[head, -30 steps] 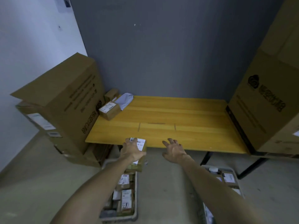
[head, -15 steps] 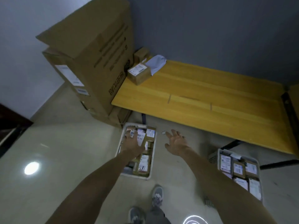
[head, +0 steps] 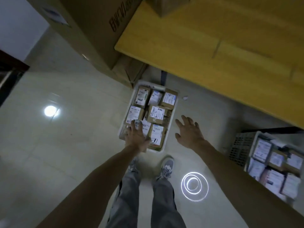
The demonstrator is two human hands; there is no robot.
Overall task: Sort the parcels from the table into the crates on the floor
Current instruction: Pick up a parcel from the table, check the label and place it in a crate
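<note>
Legs and shoes: grey trousers (head: 131,195) and grey sneakers (head: 166,167) stand on the floor at the near edge of the view, toes toward the crate.
Floor: pale glossy tiles (head: 65,145) with a round lamp reflection at the left and a bright ringed glare just right of the feet.
Left hand: the left hand (head: 136,137) reaches down over the near left corner of the white crate, fingers curled over a parcel (head: 144,127) with a white label — the parcel sits at the crate's near end, among the others; whether it rests on them or hangs in the grip cannot be told.
Right hand: the right hand (head: 189,130) hovers over bare floor just right of that crate, fingers spread and relaxed, holding nothing.
White crate: the white crate (head: 172,119) lies on the floor in front of the feet, packed with small brown labelled boxes.
Second crate: a second crate (head: 241,145) with a slotted wall stands at the right, well apart from the first, also filled with labelled parcels.
Table: a yellow wooden table (head: 213,46) spans the upper right — its near edge overhangs the far end of the white crate, and a cardboard box (head: 164,5) sits at its far left corner.
Cartons: large brown cartons (head: 92,30) are stacked on the floor just left of the table.
Walls: a white wall (head: 16,22) at upper left, with a dark doorway edge (head: 9,76) below it.
</note>
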